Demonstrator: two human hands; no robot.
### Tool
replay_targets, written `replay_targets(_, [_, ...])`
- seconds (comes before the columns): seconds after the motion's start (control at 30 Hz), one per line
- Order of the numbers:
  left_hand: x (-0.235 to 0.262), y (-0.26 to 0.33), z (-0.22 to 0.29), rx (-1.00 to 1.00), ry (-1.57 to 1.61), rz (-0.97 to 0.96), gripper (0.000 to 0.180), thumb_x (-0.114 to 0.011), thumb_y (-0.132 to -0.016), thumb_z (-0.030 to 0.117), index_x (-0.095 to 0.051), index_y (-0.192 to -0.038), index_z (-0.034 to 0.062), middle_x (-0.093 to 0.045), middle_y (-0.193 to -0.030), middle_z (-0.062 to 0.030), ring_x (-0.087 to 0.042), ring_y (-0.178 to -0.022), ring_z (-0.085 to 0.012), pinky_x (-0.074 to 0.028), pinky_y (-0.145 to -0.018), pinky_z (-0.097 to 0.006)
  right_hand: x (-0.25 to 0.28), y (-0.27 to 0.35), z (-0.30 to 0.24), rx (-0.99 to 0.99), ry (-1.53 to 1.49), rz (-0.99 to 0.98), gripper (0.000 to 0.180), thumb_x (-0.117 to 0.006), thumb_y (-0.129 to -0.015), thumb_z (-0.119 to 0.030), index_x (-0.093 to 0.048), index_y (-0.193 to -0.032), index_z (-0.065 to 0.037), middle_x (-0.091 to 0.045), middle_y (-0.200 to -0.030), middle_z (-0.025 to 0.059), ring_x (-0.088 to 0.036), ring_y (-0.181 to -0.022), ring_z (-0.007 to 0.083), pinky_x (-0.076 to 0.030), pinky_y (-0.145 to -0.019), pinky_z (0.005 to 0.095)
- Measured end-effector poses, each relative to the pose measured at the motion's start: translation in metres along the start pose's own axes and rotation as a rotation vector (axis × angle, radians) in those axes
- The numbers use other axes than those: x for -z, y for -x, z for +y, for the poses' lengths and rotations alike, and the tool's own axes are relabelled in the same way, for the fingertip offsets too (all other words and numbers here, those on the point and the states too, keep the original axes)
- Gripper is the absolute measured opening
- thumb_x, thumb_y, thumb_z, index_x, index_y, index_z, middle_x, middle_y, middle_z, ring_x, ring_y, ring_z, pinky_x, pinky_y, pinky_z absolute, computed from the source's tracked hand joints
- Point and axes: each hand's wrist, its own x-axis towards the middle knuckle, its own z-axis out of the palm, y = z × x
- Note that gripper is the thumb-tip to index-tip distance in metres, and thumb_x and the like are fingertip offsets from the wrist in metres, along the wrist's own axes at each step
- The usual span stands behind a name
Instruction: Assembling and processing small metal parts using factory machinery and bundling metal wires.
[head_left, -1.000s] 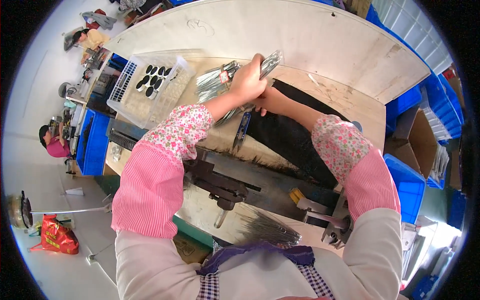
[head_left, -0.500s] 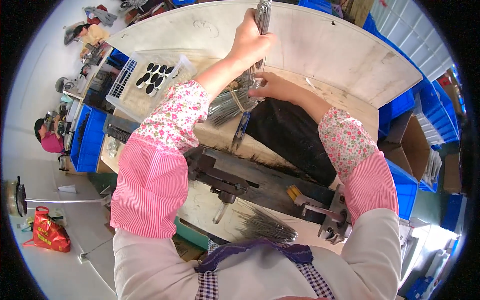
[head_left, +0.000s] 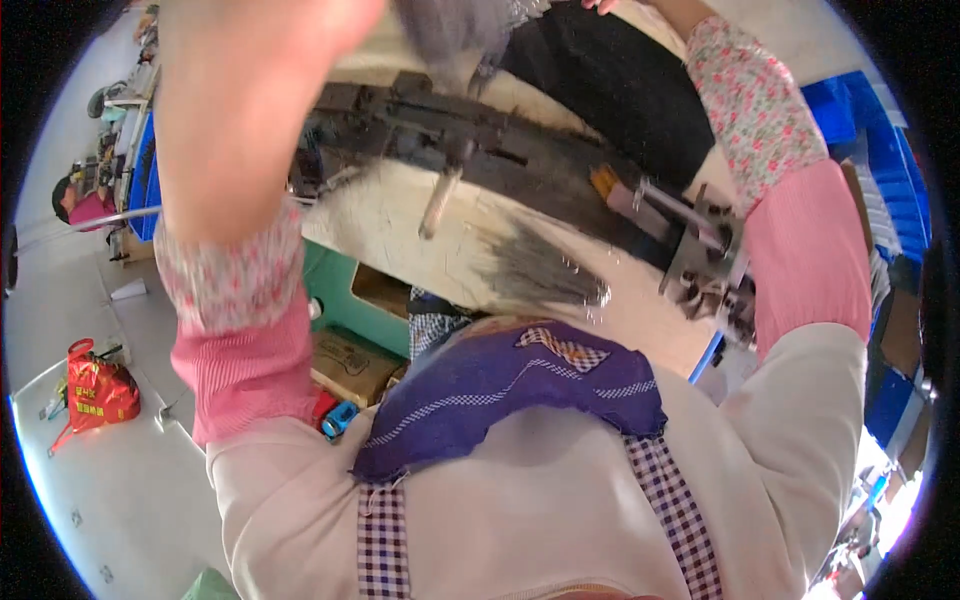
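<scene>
My left hand point(head_left: 335, 20) is a blur up top, and my right hand point(head_left: 601, 5) just peeks in, so I cannot tell how open either grip is or what it has. The smeary grey bunch point(head_left: 450, 32) sits between them, looking nearer my left; its long way is unclear.

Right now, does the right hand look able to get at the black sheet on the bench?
Probably yes: the right hand, mostly cut off at the top edge, appears close to the black sheet, with nothing visibly blocking between them.
</scene>
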Motion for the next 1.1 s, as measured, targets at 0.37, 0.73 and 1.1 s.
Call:
replay_targets(0.37, [-0.114, 0.193, -0.118, 0.185, -1.007, -0.771, 0.023, -0.058, -0.079, 0.007, -0.048, -0.099, 0.0022, -0.059, -0.087, -0.0121, -0.060, -0.084, -0.0331, -0.048, -0.073, -0.044, -0.004, 0.052, -0.018, 0.040, -0.120, -0.046, 0.074, -0.067, -0.085, -0.035, -0.033, -0.136, 0.007, -0.056, -0.116, 0.0267, -0.064, -0.092, 0.0312, -0.056, -0.073, 0.0361])
replay_targets(0.73, [-0.059, 0.217, -0.205, -0.217, -0.935, -0.616, 0.077, -0.063, -0.083, 0.043, -0.034, -0.141, 0.0019, -0.046, -0.124, -0.0175, -0.047, -0.112, -0.0305, -0.041, -0.095, -0.044, -0.019, 0.039, -0.006, 0.086, -0.050, -0.135, 0.063, -0.063, -0.086, -0.042, -0.046, -0.132, -0.002, -0.059, -0.111, 0.0139, -0.061, -0.083, 0.0196, -0.054, -0.066, 0.0317])
replay_targets(1.1, [0.001, 0.111, -0.070, -0.396, -1.277, 0.113, 0.023, -0.072, -0.071, 0.010, -0.063, -0.092, 0.0059, -0.063, -0.087, -0.0063, -0.061, -0.079, -0.0251, -0.051, -0.072, -0.039, -0.037, -0.050, 0.026, -0.161, -0.112, 0.571, 0.067, -0.051, -0.086, -0.058, -0.062, -0.104, 0.005, -0.064, -0.102, 0.0270, -0.061, -0.099, 0.0393, -0.046, -0.087, 0.0448])
